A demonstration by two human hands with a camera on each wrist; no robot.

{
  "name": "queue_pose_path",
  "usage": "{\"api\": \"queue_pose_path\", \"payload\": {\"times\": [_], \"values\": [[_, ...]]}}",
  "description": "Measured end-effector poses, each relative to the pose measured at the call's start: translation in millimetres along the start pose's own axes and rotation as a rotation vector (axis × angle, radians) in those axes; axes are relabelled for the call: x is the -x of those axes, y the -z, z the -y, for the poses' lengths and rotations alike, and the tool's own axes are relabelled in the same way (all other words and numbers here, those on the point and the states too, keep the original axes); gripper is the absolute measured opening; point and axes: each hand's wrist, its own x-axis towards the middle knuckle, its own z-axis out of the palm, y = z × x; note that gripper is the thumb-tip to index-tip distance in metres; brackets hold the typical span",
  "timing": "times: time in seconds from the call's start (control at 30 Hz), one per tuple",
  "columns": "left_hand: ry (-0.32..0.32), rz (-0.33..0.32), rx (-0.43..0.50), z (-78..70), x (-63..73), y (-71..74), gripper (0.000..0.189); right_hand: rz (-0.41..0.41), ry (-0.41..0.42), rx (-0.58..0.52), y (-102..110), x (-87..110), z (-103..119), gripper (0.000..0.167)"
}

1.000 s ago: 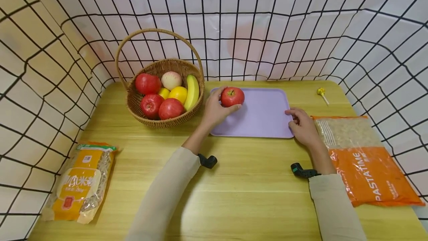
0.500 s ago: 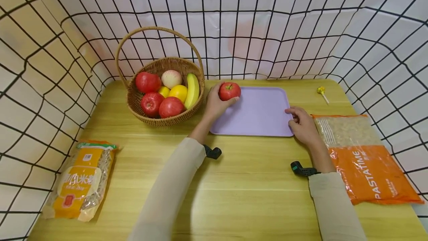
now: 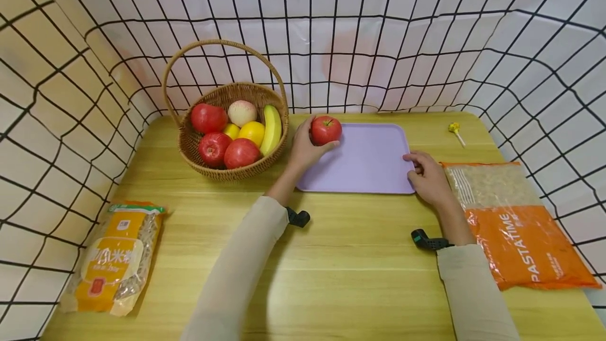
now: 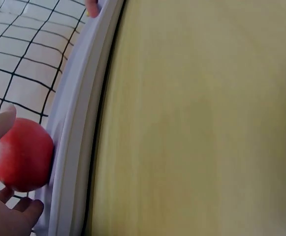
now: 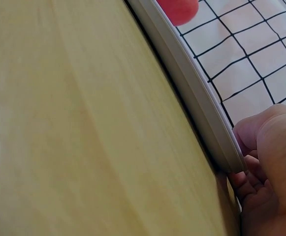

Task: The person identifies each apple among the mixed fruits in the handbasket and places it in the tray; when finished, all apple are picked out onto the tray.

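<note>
A red apple point(image 3: 326, 130) with a stem mark on top sits over the left end of the lilac tray point(image 3: 369, 164). My left hand point(image 3: 305, 146) holds the apple, fingers curled along its left side and thumb at its front. In the left wrist view the thumb overlaps the top of the apple point(image 4: 23, 155), with the other fingertips just below it. At the tray's opposite end, my right hand point(image 3: 425, 175) pinches the right rim. The right wrist view shows its thumb over the rim of the tray point(image 5: 202, 103) and curled fingers beneath.
A handled wicker basket point(image 3: 236, 174) with apples, a peach, yellow fruit and a banana point(image 3: 272, 130) stands left of the tray. A lollipop point(image 3: 455, 131) lies back right. Orange pasta bag point(image 3: 525, 241) lies right, another food bag point(image 3: 111, 259) left. Grid-patterned cloth surrounds the table point(image 3: 350, 278).
My left hand and the apple have shifted slightly back and left over the tray, then stayed nearly in place. The right hand has kept its grip on the tray rim.
</note>
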Motion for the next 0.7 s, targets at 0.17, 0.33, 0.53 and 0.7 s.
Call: {"api": "queue_pose_path", "payload": {"times": [0.17, 0.33, 0.53, 0.7], "values": [[-0.042, 0.036, 0.026, -2.4, 12.4, 11.6, 0.099, 0.005, -0.001, -0.001, 0, 0.2, 2, 0.043], [-0.118, 0.064, -0.003, -9.2, 28.3, 21.4, 0.092, 0.005, -0.006, 0.006, 2, 1.0, 3, 0.043], [-0.196, 0.145, -0.003, -25.7, 51.9, 34.1, 0.09, 0.001, -0.003, 0.005, 2, 1.7, 2, 0.043], [-0.291, 0.138, 0.068, -41.5, 73.1, 54.1, 0.079, -0.006, 0.003, -0.004, 0, 2.2, 0, 0.044]]}}
